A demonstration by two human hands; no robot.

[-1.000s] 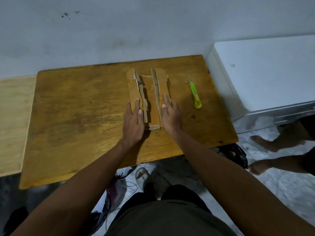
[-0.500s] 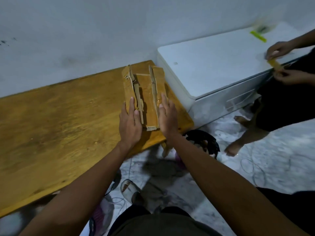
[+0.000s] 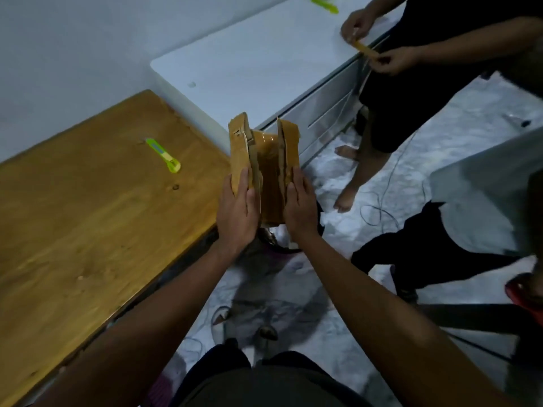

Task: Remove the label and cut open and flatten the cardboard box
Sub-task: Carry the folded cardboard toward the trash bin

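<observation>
Both my hands hold the cardboard box (image 3: 264, 168) between them, the left hand (image 3: 236, 212) flat on its left flap and the right hand (image 3: 299, 210) on its right flap, fingers straight. Its underside is hidden from me. It is off the table (image 3: 88, 218), past the right edge; the green cutter (image 3: 163, 155) lies on the table, well apart.
</observation>
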